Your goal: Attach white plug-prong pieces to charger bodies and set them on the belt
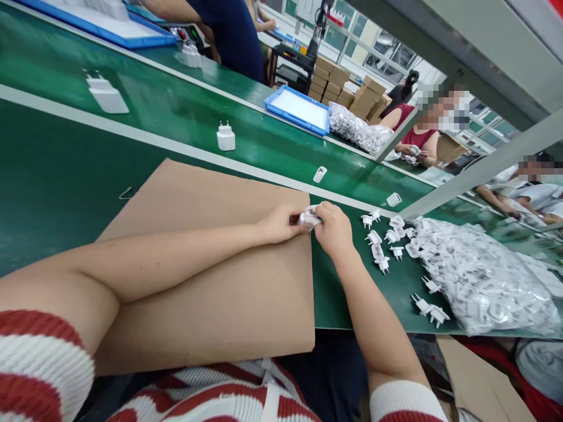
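Small white plug part pinched between both hands at the far right edge of the cardboard sheet, long axis roughly left to right, spanning the fingertips. Left hand closed on its left end, right hand closed on its right end and top; both grips shut on the same piece, neither nearer than the other. Just right of the sheet, loose plug pieces scattered on the green tabletop, prongs up or tilted; beyond them a clear bag of parts, near the right hand. Past the sheet's far edge, a pale dividing strip, then finished chargers standing on the belt. Open room over the bare sheet toward the body; crowded to the right. Blue tray and seated co-workers well beyond.
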Tool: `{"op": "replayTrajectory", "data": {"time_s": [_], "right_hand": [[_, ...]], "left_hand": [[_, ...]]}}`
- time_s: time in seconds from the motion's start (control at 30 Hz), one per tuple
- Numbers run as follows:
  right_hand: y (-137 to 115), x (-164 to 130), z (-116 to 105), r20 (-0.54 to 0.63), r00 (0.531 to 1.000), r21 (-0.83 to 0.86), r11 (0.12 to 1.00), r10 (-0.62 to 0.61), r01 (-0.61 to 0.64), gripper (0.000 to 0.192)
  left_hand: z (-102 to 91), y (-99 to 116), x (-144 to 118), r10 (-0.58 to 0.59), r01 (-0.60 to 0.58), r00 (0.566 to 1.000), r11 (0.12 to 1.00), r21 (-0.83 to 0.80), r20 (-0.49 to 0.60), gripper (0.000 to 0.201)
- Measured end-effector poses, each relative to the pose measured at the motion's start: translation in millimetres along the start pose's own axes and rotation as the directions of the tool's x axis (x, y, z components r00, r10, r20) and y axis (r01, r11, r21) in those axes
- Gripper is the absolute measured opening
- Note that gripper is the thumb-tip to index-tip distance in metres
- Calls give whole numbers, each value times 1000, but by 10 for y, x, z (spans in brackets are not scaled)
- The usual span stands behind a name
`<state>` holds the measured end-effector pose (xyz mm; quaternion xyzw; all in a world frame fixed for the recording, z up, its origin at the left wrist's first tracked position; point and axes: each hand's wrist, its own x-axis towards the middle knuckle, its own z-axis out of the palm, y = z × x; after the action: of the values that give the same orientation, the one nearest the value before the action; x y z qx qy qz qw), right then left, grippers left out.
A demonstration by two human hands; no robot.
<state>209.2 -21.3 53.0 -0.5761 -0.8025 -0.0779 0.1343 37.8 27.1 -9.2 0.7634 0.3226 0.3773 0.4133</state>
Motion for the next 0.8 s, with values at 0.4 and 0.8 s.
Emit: {"op": "replayTrajectory", "data": {"time_s": [0.4, 0.8], "right_hand": [[-20, 46, -16, 1, 999, -27, 999, 35, -35, 28], [-22, -61, 136, -84, 990, 218, 972, 111, -91, 40]], "left_hand": [[56, -44, -89, 60, -51, 997, 984, 172, -45, 46], [32, 67, -143, 74, -94, 996, 784, 614, 57, 28]]}}
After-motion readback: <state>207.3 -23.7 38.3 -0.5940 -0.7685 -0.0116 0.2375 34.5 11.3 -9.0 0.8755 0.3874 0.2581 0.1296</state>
